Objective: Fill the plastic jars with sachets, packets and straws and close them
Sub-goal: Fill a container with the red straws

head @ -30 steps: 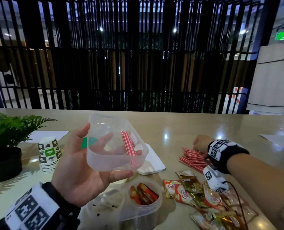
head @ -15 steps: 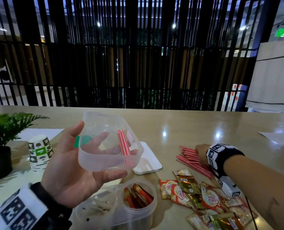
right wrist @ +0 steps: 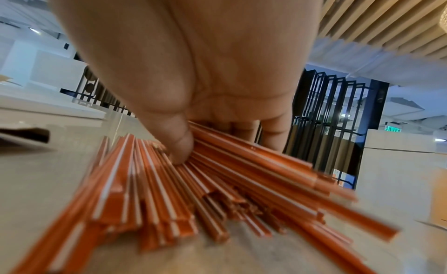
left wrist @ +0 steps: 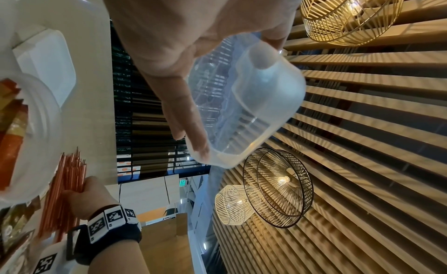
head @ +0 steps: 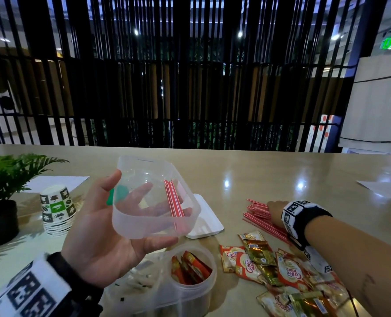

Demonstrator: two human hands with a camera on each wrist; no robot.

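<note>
Nearest the camera: clear round plastic jar stands on the glossy beige surface, already loaded with red-orange sachets, no lid on it. Just right of it, a loose scatter of gold and red-white creamer packets, not yet jarred.

Left hand is raised above the surface, palm up toward the camera, thumb on one wall and fingers wrapped round the far wall of a clear rounded-rectangular plastic jar; grip closed around the jar, mouth tipped toward the person. A few red-and-white striped straws lean inside it, so it is barely filled.

Right hand reaches forward, palm down, low on the pile of red-and-white striped straws on the surface. The right wrist view shows thumb and fingers curled into the pile, pinching a bunch; grip closed on straws, bunch not yet lifted.

Step in hand, as I read it: loading straws into the held jar. Next move likely calls for lifting the bunch clear, aligning it lengthwise and dropping it into the jar mouth; loose straws could fan out or miss.

Further back: flat white rounded-rectangular lid on the surface behind the held jar, probably for closing it later. Far left, stack of patterned paper cups, dark potted fern.
</note>
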